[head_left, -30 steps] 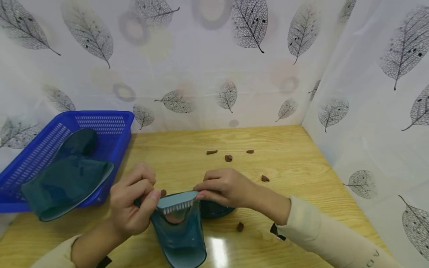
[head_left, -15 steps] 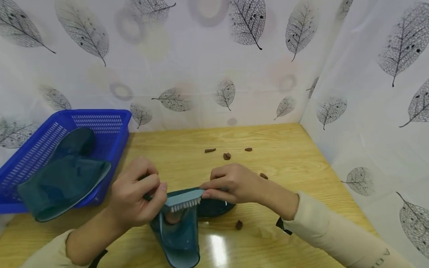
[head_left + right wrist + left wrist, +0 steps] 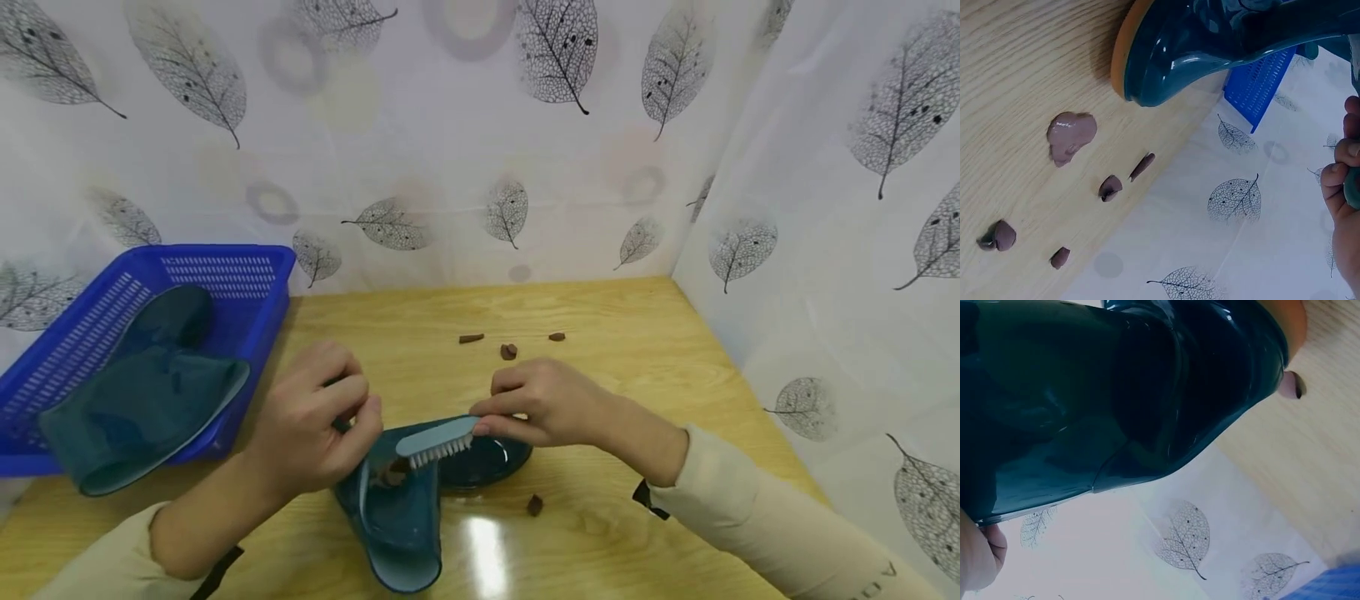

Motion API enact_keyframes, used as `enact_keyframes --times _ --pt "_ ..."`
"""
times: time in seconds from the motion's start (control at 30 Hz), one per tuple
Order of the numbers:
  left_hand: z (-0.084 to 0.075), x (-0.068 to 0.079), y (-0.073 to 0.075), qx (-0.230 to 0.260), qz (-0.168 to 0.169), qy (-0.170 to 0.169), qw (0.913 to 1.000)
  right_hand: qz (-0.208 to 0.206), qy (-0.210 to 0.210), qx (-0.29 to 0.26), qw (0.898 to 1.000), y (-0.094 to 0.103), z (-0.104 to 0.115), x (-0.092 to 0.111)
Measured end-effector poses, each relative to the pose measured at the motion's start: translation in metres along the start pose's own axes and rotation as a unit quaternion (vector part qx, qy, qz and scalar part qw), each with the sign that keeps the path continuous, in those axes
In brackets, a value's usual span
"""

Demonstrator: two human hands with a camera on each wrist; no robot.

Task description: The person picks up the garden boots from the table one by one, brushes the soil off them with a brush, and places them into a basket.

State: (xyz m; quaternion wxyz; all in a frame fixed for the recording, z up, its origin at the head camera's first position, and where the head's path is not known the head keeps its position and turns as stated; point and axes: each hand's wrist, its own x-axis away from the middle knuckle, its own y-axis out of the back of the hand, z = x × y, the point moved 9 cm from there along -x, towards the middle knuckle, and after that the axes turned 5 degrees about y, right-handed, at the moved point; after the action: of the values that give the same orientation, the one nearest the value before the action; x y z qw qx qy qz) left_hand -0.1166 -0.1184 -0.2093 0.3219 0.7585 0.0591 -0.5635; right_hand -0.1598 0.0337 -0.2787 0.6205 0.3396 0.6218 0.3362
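Note:
A dark teal rubber rain boot (image 3: 405,521) stands on the wooden table, its toe towards the right and its tan sole (image 3: 1124,53) down. My left hand (image 3: 311,425) grips it near the top; in the left wrist view a fingertip shows at the rim of the boot (image 3: 1079,419). Between thumb and fingers, my right hand (image 3: 551,404) pinches one end of a light blue scrubbing brush (image 3: 437,435) with white bristles facing down. The brush lies over the boot. Left of its bristles, a brown muddy smear (image 3: 390,473) shows on the boot; whether bristles touch it is unclear.
A blue plastic basket (image 3: 262,333) at the left holds another teal boot (image 3: 150,392). Brown lumps are scattered on the table, among them one lump (image 3: 535,505) beside the boot and another (image 3: 508,352) farther back. A leaf-patterned curtain (image 3: 450,125) closes off the back.
My right hand and the brush have moved to the right across the boot, uncovering more of the brown smear, which now looks darker and rougher. My left hand has shifted slightly right, still gripping the boot.

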Motion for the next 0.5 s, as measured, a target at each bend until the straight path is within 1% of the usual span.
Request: enact_keyframes --times 0.13,0.3,0.4,0.5 --pt "0.002 0.000 -0.001 0.002 0.003 -0.002 1.0000 -0.024 0.005 0.010 1.000 0.003 0.001 -0.007" --pt "0.001 0.001 -0.004 -0.007 0.013 0.000 0.9999 -0.029 0.017 0.005 0.999 -0.003 0.005 -0.014" --pt "0.003 0.002 -0.005 -0.009 0.021 0.006 0.9997 -0.037 0.011 0.013 0.999 -0.002 0.004 -0.014" --pt "0.005 0.002 -0.006 0.001 0.024 0.011 0.9997 -0.044 0.006 0.024 0.999 -0.002 0.001 -0.012"
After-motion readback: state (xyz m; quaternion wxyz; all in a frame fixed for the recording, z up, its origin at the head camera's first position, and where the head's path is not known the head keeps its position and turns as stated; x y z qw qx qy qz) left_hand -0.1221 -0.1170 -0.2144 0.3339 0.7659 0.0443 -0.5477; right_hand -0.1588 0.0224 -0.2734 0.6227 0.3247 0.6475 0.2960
